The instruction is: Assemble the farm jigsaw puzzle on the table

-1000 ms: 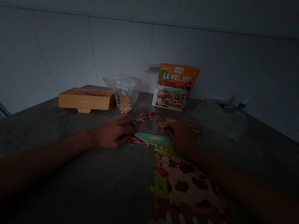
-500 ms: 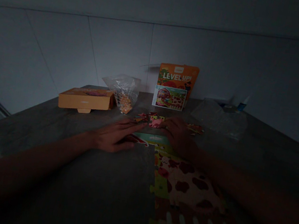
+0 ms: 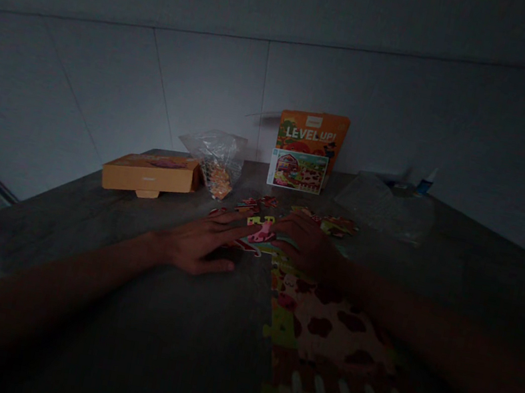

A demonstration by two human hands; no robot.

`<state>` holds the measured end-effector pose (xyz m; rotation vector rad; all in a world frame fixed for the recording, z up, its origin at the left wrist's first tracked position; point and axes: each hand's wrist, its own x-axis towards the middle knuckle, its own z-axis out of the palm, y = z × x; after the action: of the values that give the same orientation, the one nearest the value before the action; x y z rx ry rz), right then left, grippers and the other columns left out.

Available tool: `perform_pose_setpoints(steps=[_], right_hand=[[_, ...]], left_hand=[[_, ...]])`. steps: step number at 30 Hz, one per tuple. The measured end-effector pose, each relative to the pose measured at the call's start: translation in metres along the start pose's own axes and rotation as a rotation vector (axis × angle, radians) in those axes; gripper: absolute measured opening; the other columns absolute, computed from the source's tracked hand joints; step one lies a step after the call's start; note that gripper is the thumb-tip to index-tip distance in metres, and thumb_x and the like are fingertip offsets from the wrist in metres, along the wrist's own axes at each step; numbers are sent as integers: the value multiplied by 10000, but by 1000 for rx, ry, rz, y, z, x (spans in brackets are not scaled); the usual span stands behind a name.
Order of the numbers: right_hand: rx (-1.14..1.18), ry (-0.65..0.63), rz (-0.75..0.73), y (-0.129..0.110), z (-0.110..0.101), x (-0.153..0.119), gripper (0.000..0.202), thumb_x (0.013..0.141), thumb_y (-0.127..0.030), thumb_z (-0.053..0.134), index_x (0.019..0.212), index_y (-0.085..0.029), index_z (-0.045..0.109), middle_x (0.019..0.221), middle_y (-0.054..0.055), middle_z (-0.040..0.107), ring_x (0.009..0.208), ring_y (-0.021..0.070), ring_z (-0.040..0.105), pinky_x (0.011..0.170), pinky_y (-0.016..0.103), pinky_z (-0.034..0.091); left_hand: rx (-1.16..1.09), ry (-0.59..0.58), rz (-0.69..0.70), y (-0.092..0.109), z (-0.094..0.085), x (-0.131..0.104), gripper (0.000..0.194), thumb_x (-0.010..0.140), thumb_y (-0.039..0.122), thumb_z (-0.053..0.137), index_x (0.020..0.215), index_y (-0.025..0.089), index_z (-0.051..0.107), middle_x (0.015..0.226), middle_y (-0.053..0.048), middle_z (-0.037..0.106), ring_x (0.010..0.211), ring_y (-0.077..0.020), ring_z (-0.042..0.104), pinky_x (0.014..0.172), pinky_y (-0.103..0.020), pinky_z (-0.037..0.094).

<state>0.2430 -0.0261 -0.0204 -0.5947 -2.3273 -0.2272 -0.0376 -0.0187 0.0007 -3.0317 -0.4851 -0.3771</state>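
Note:
A pink and yellow-green puzzle piece [image 3: 263, 230] is between my two hands, over the near edge of the loose pieces. My right hand [image 3: 308, 242] has its curled fingertips at the right side of this piece, gripping it. Fingers stretched out, my left hand [image 3: 198, 243] lies low over the table with its fingertips by the piece's left side. Partly under both hands runs a strip of joined puzzle [image 3: 253, 249] in pale green and red. Toward me, the joined cow section [image 3: 340, 332] of the puzzle lies flat, partly beneath my right forearm.
Loose puzzle pieces [image 3: 248, 205] lie beyond my hands, with more pieces [image 3: 338, 225] to the right. Behind stand an orange "LEVEL UP!" box [image 3: 311, 134] and a farm picture card [image 3: 297, 172]. An orange box [image 3: 149, 176], plastic bags [image 3: 219, 155] and a small bottle [image 3: 426, 183] surround them.
The pink piece has come toward me and slightly left, turning as it moved, with my right hand's fingers on it. My left hand has shifted only slightly.

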Motion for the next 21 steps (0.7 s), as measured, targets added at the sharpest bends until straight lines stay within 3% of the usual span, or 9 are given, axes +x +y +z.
perform_pose_setpoints(steps=[13,16,21], right_hand=[[-25,-28,7,-2,0,1,155,954,-250,538,1073,-172,599,998,96,658,972,235,578,876,411,488],[-115,-67,174,-1,1,0,231,909,-246,570,1122,-159,591,1064,117,646,1026,262,558,919,438,463],[-347,-155,594,8,7,-4,400,913,-321,555,1246,-101,577,1202,178,628,1153,309,536,1015,450,400]], left_hand=[[-26,-9,51,1,-2,3,689,930,353,555,1532,204,255,1539,-131,374,1455,-333,253,1157,-540,295],[-16,14,-10,-1,1,2,648,944,335,533,1525,215,274,1533,-129,384,1444,-329,283,1144,-538,323],[16,40,-184,-7,9,0,569,983,372,476,1498,177,335,1504,-153,419,1417,-325,338,1125,-532,365]])
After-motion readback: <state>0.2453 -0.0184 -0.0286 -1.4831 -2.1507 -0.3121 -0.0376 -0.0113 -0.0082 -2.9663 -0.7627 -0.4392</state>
